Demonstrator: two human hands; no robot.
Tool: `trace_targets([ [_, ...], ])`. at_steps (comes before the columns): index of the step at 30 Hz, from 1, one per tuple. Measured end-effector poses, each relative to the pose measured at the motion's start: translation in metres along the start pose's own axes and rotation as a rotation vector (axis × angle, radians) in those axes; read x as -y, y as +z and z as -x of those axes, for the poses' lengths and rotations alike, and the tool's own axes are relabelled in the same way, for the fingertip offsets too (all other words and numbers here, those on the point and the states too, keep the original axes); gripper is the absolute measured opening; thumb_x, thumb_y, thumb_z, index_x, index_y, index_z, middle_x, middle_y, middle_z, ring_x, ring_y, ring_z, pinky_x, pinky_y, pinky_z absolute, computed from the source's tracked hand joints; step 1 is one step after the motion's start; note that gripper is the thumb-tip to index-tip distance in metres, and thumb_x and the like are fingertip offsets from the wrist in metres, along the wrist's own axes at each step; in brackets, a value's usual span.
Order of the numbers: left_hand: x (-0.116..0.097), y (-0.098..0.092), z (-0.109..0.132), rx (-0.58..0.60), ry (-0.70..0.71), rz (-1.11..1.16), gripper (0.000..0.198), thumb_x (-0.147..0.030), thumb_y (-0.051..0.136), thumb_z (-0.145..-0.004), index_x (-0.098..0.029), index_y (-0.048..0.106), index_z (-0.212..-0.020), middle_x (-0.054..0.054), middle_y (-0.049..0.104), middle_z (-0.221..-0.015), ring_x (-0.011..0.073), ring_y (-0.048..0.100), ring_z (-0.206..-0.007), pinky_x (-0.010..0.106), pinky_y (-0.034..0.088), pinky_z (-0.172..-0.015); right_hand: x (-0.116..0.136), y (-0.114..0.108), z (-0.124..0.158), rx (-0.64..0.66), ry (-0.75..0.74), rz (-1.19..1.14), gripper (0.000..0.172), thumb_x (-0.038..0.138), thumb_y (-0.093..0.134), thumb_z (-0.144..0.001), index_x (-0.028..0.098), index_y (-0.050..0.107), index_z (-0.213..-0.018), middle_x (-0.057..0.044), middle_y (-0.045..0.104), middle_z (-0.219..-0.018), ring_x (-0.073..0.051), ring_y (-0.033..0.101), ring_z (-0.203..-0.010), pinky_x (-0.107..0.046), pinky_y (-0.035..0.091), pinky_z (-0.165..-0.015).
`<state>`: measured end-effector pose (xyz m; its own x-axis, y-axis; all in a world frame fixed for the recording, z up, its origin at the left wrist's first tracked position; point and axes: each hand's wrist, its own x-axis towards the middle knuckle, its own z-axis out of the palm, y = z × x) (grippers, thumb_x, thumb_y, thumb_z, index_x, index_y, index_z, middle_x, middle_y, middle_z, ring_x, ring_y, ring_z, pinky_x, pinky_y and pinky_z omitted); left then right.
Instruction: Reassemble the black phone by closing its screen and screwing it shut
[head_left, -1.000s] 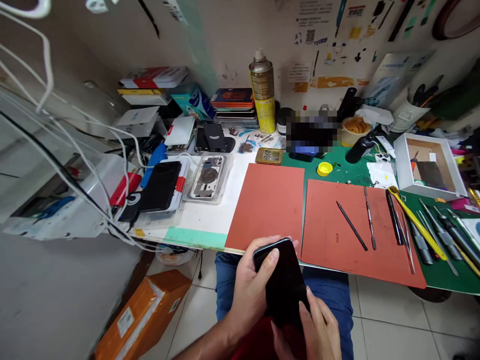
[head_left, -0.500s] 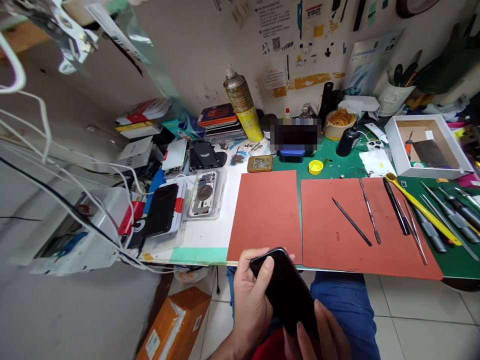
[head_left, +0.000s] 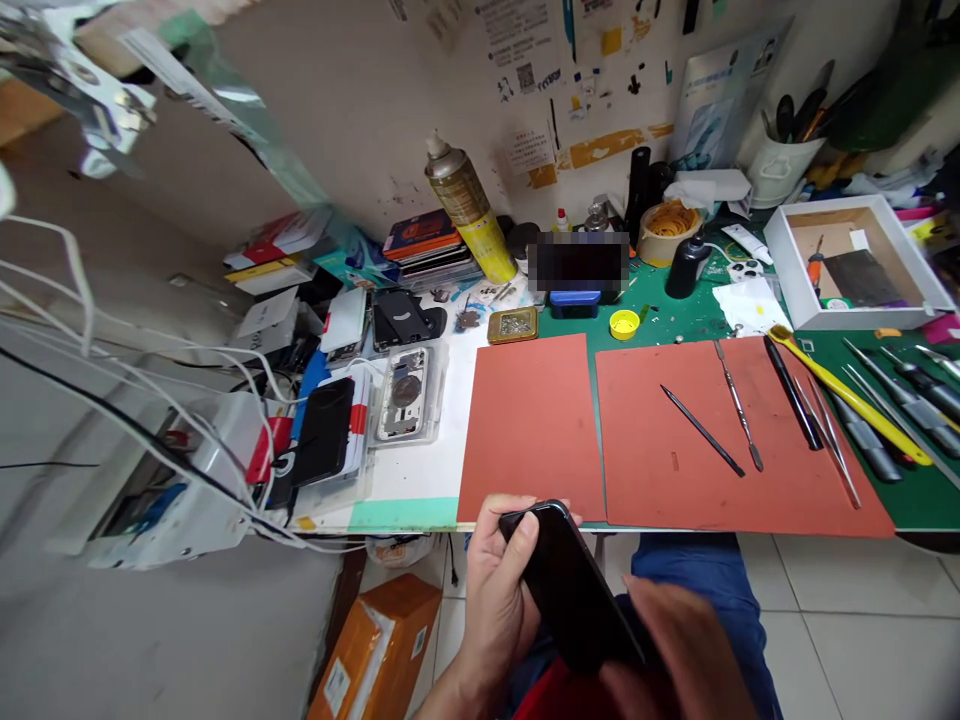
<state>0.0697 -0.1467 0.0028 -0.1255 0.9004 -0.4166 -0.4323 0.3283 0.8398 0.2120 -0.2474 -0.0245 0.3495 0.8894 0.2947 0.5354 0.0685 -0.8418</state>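
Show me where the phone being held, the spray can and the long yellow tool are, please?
Held phone point(head_left: 574, 592): head view, middle of its dark screen.
Spray can point(head_left: 472, 213): head view, middle of its body.
Long yellow tool point(head_left: 855, 401): head view, partway along its handle.

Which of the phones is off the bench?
The black smartphone, gripped near its upper end by the left hand. Others, like the opened phone in the clear tray, lie on the bench.

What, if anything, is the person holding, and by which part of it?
A dark phone, held near its far end by the left grip. The right grip is blurred; whether it also holds cannot be told.
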Motion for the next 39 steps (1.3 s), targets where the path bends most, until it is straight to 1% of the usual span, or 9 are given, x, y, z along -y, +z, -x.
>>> trace_targets([
  [3,-0.006,0.001,0.0,0.065,-0.016,-0.015,0.04,-0.041,0.102,-0.08,-0.022,0.07,-0.095,0.005,0.086,-0.093,0.0221,0.084,-0.083,0.033,0.068,-0.079,0.015,-0.022,-0.062,0.311,0.055,-0.257,0.023,0.03,0.062,-0.113,0.025,0.081,-0.126,-0.006,0.085,-0.104,-0.019,0.082,-0.087,-0.027,0.068,-0.078],
  [5,-0.006,0.002,0.001,0.105,-0.016,-0.024,0.04,-0.041,0.103,-0.08,-0.022,0.071,-0.094,0.005,0.085,-0.096,0.0224,0.084,-0.087,0.035,0.068,-0.084,0.02,-0.024,-0.091,0.399,0.123,-0.365,0.023,0.03,0.062,-0.112,0.025,0.084,-0.11,-0.003,0.082,-0.092,-0.016,0.078,-0.079,-0.024,0.064,-0.073],
  [8,-0.005,0.0,0.002,0.151,-0.014,-0.037,0.036,-0.042,0.1,-0.083,-0.023,0.071,-0.095,0.005,0.084,-0.098,0.0238,0.083,-0.091,0.039,0.068,-0.088,0.023,-0.017,-0.105,0.443,0.224,-0.42,0.023,0.029,0.066,-0.108,0.026,0.088,-0.101,-0.001,0.081,-0.088,-0.015,0.076,-0.076,-0.024,0.06,-0.069],
  [14,-0.003,-0.006,0.002,0.192,-0.018,-0.055,0.031,-0.04,0.096,-0.089,-0.023,0.072,-0.098,0.005,0.082,-0.1,0.0228,0.082,-0.092,0.037,0.065,-0.089,0.02,-0.013,-0.103,0.474,0.322,-0.473,0.023,0.031,0.071,-0.103,0.026,0.09,-0.091,-0.001,0.081,-0.081,-0.016,0.074,-0.07,-0.025,0.057,-0.063],
  [24,0.0,-0.004,0.004,0.175,-0.015,-0.131,0.038,-0.049,0.096,-0.087,-0.022,0.07,-0.096,0.007,0.081,-0.096,0.027,0.081,-0.096,0.043,0.064,-0.094,0.02,-0.015,-0.103,0.425,0.236,-0.412,0.026,0.029,0.068,-0.105,0.025,0.085,-0.086,0.001,0.077,-0.075,-0.014,0.07,-0.065,-0.024,0.053,-0.061],
  [26,-0.001,-0.003,0.005,0.157,-0.01,-0.146,0.04,-0.051,0.097,-0.085,-0.022,0.07,-0.095,0.007,0.081,-0.095,0.0265,0.081,-0.095,0.041,0.065,-0.092,0.02,-0.013,-0.101,0.406,0.219,-0.402,0.026,0.028,0.067,-0.106,0.025,0.084,-0.086,0.002,0.075,-0.074,-0.013,0.068,-0.063,-0.023,0.053,-0.06],
  [31,-0.002,0.002,0.005,0.099,-0.029,-0.185,0.041,-0.051,0.097,-0.087,-0.022,0.071,-0.097,0.005,0.082,-0.098,0.0225,0.082,-0.089,0.035,0.065,-0.084,0.019,-0.012,-0.098,0.382,0.226,-0.396,0.024,0.027,0.066,-0.107,0.026,0.084,-0.092,0.001,0.079,-0.083,-0.013,0.073,-0.072,-0.023,0.058,-0.07],
  [35,-0.004,0.005,0.004,0.056,-0.049,-0.236,0.042,-0.054,0.095,-0.088,-0.022,0.071,-0.101,0.004,0.082,-0.093,0.0197,0.079,-0.081,0.03,0.063,-0.076,0.008,-0.018,-0.09,0.454,0.269,-0.369,0.013,0.031,0.073,-0.101,0.028,0.085,-0.102,0.001,0.081,-0.088,-0.016,0.074,-0.074,-0.025,0.06,-0.072],
  [39,-0.009,0.012,0.004,0.028,-0.052,-0.296,0.045,-0.058,0.094,-0.088,-0.02,0.075,-0.105,0.005,0.082,-0.092,0.0181,0.076,-0.079,0.028,0.059,-0.073,-0.008,-0.024,-0.068,0.651,0.458,-0.489,0.03,0.048,0.075,-0.102,0.028,0.085,-0.121,-0.004,0.086,-0.098,-0.023,0.081,-0.083,-0.029,0.066,-0.078],
])
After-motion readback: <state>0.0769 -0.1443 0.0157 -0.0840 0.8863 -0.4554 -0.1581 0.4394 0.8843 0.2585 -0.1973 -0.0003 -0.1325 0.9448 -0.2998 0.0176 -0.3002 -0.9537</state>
